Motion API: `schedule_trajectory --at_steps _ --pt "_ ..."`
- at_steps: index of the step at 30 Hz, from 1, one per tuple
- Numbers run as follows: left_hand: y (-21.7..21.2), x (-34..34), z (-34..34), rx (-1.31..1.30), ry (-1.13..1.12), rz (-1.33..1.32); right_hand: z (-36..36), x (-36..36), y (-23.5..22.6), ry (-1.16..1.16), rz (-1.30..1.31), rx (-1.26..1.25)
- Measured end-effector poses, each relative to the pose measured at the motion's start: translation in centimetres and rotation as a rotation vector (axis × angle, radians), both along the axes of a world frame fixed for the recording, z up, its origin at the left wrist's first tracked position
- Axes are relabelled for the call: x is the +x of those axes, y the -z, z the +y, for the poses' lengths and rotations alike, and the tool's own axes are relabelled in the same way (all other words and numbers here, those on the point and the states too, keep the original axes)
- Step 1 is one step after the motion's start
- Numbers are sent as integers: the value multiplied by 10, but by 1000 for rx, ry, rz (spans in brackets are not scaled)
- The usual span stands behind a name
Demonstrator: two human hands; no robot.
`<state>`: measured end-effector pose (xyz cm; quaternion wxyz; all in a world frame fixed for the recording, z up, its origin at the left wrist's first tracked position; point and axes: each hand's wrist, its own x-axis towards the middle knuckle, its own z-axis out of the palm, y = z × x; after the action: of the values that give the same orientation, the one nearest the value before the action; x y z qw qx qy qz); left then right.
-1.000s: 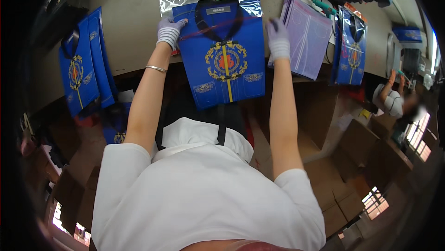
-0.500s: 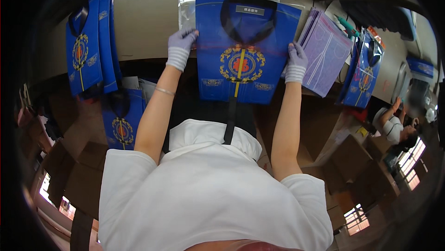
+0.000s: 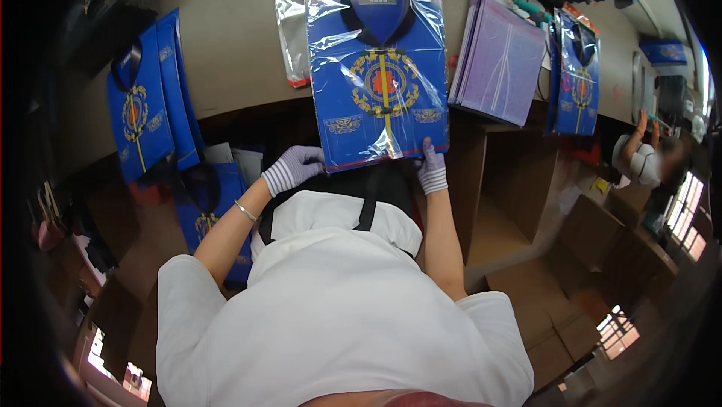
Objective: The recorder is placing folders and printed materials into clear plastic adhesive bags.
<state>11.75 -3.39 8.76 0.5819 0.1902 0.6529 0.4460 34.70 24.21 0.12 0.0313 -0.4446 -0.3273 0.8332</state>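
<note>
Blue package [image 3: 380, 84] in clear film [image 3: 293, 35]: right hand [image 3: 432, 169] pinched its near-right corner; left hand [image 3: 295, 168] curled near-left, hold unclear; uneven pulling could tear it.

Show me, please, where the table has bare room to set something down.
The widest bare patch of table lies between the blue packets on the left and the clear plastic beside the middle packet. It is crowded right of that packet, where the purple stack and wrapped blue packets sit close together.
</note>
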Motion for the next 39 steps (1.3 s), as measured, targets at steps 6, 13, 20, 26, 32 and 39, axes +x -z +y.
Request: schedule_trajectory --at_steps 6,13,20,26,32,39 --pt "-39 0 -5 52 181 -61 -7 -56 -228 168 249 823" --pt "-40 5 20 173 195 -56 -15 -162 -261 -734 173 1801" --pt "-43 -35 79 246 9 285 -15 -134 -81 -679 97 1353" --pt "6 -81 160 169 69 933 122 -35 -65 -35 -616 117" --pt "48 -105 200 90 290 1086 152 -25 -43 212 -417 75" --pt "23 -105 202 93 -153 536 85 63 -149 544 -338 834"
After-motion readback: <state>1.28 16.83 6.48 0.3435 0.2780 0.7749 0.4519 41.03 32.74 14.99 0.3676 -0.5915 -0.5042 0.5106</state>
